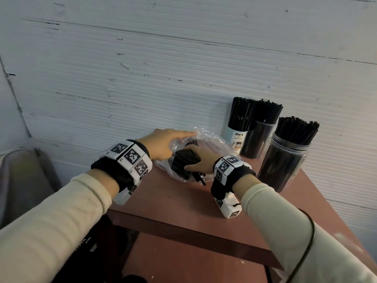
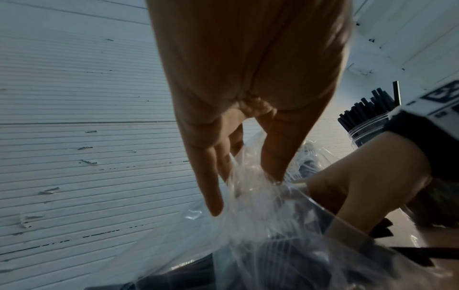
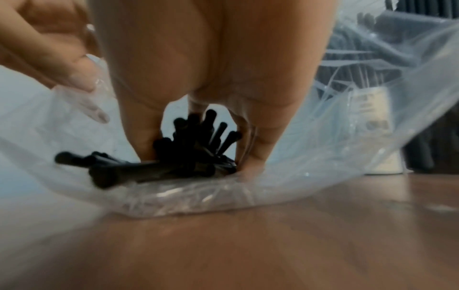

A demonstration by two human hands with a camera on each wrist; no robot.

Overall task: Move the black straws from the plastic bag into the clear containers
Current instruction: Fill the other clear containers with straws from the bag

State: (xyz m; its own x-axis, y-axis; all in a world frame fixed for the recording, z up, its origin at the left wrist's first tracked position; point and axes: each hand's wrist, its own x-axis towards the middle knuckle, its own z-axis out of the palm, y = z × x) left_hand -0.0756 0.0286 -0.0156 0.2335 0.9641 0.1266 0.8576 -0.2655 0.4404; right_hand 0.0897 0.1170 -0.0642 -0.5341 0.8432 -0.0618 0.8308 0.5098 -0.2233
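Observation:
A clear plastic bag (image 1: pixel 216 141) lies on the reddish table (image 1: pixel 179 203) with black straws (image 1: pixel 182 160) inside. My left hand (image 1: pixel 165 142) holds up the bag's rim (image 2: pixel 258 215), plastic pinched between thumb and fingers. My right hand (image 1: pixel 196 161) reaches into the bag's mouth, thumb and fingers curled round a bundle of straws (image 3: pixel 119 170). To the right stand three containers packed with upright straws: a labelled tube (image 1: pixel 238 129), a dark jar (image 1: pixel 258 139) and a larger clear jar (image 1: pixel 285 158).
A white ribbed wall (image 1: pixel 183 68) rises right behind the table. The table's front edge (image 1: pixel 183 225) runs below my wrists, with a lower shelf under it. A grey object (image 1: pixel 22 172) sits off the table to the left.

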